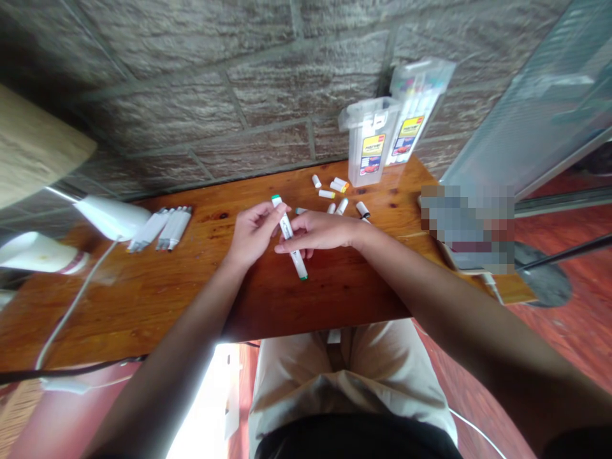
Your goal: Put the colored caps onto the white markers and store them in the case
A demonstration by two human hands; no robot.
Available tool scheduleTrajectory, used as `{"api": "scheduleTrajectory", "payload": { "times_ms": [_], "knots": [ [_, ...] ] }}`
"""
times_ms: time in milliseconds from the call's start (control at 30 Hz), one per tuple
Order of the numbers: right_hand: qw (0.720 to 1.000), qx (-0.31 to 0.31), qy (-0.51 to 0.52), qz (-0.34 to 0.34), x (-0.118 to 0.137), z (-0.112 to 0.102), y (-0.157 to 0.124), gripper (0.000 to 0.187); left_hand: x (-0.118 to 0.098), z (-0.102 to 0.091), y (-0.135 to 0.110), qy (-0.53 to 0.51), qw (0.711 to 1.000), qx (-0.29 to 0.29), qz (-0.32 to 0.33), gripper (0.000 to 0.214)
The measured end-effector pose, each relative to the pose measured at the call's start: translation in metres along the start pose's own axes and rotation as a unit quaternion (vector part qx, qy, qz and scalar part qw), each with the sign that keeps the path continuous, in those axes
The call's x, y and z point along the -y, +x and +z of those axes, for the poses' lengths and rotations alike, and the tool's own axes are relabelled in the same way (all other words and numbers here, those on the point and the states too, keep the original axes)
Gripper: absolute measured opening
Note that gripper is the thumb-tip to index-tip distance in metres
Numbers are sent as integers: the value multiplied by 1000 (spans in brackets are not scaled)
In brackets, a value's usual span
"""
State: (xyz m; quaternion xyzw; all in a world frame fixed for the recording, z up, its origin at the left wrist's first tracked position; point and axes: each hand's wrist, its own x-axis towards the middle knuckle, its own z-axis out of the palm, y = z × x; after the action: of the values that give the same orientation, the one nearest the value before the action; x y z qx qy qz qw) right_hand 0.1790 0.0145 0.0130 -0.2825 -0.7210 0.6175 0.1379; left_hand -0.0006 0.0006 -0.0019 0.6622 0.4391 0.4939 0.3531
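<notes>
A white marker [298, 262] with green ends is tilted between my two hands, above the wooden table. My left hand [253, 234] pinches it near the upper end. Around its lower half, the thumb and fingers of my right hand [327, 231] are closed. Just beyond my right hand lie loose white marker caps: one with an orange and yellow edge [340, 185], a yellow-edged one [327, 194], a black-edged one [363, 209] and several more. Part of a green-tipped piece [300, 210] shows behind my right fingers.
Capless grey-ended markers [174, 228] lie grouped at left, beside a white lamp base [112, 220] and a paper cup [45, 254]. Two clear marker boxes [356, 150] stand at the back right against the stone wall. A blurred-out device [466, 229] sits at the table's right edge.
</notes>
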Motion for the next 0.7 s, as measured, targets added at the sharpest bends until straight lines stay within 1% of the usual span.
{"api": "scheduleTrajectory", "payload": {
  "times_ms": [133, 300, 433, 533, 700],
  "knots": [
    [1000, -1, -5, -3, -1, 0, 1, 18, -1, 0, 0, 4, 1000, -6, -1, 42],
    [1000, -9, 15, -10, -3, -1, 1, 24, -5, 1, 0, -13, 1000, -13, -6, 41],
    [1000, -23, 13, -15, -3, -1, 1, 24, -8, 3, 0, -31, 999, -22, -29, 35],
    [999, -34, 3, -26, -4, -2, 1, 28, -10, 4, 1, -42, 998, -31, -43, 32],
    [997, -63, 6, -37, -4, -4, 0, 36, -6, 2, 2, -33, 998, -47, -39, 37]
  ]
}}
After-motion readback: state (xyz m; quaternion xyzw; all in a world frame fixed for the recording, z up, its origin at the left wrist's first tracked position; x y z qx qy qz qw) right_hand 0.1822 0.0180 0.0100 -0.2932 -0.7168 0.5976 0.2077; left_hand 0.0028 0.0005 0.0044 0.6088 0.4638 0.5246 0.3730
